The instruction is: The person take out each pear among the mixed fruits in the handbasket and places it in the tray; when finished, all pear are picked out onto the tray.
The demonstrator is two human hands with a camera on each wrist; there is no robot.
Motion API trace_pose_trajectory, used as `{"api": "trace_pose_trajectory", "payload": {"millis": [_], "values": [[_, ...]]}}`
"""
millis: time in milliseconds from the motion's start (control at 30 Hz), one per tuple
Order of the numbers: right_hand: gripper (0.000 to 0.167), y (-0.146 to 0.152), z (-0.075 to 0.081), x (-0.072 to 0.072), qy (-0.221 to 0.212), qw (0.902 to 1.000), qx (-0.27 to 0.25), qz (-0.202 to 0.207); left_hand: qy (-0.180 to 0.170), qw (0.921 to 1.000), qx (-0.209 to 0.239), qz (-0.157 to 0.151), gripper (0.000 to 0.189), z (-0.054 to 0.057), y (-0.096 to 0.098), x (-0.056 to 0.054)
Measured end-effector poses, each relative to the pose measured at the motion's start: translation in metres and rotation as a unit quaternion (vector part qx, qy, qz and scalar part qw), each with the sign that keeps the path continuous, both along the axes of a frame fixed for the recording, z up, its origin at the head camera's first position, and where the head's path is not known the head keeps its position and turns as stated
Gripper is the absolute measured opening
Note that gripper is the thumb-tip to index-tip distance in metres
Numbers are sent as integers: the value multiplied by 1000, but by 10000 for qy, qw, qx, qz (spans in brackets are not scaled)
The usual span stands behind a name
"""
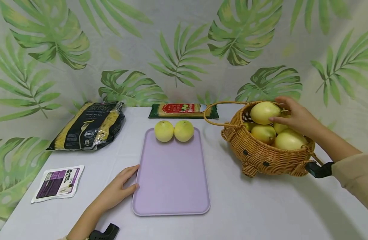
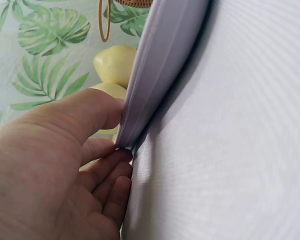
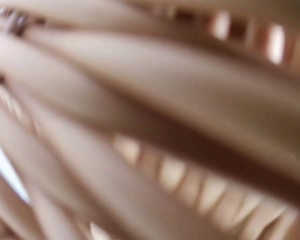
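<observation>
In the head view my right hand (image 1: pixel 296 115) reaches over the wicker basket (image 1: pixel 262 158) and grips a pale yellow round fruit (image 1: pixel 265 112) at its right side, thumb in front. Below it in the basket lie a yellow-green fruit (image 1: pixel 263 133) and a larger pale yellow fruit (image 1: pixel 290 139). The right wrist view shows only blurred basket weave (image 3: pixel 190 90). My left hand (image 1: pixel 119 186) touches the left edge of the lilac tray (image 1: pixel 172 180), thumb and fingertips against the rim. Two pale yellow round fruits (image 1: pixel 164 131) stand side by side at the tray's far end.
Behind the tray lies a green and red pack of noodles (image 1: pixel 184 111). A black and yellow bag of penne pasta (image 1: pixel 89 126) is at the back left, with a flat white and purple packet (image 1: pixel 58 183) nearer. The basket's handle (image 1: pixel 206 116) leans toward the noodles.
</observation>
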State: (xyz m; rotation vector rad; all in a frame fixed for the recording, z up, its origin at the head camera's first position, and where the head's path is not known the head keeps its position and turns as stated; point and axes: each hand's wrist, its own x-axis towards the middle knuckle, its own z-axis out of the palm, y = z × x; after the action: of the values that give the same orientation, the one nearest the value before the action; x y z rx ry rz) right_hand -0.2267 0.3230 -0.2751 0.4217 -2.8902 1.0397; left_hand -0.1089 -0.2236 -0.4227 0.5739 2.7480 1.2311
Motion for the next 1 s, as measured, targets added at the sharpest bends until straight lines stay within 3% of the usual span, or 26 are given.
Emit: {"api": "trace_pose_trajectory", "payload": {"millis": [133, 367, 567, 833, 1000], "values": [[72, 0, -2, -1, -27, 10000, 33, 28, 45, 10000, -16, -21, 60, 0, 0, 0], [77, -1, -7, -5, -129, 9979, 633, -32, 70, 10000, -30, -26, 60, 0, -1, 0], [77, -3, -7, -7, -129, 9980, 614, 71, 39, 10000, -17, -21, 59, -1, 0, 0], [67, -9, -8, -15, 388, 9963, 568, 517, 46, 10000, -10, -13, 60, 0, 0, 0], [72, -10, -8, -15, 97, 9963, 772, 362, 38, 10000, -7, -15, 60, -1, 0, 0]]}}
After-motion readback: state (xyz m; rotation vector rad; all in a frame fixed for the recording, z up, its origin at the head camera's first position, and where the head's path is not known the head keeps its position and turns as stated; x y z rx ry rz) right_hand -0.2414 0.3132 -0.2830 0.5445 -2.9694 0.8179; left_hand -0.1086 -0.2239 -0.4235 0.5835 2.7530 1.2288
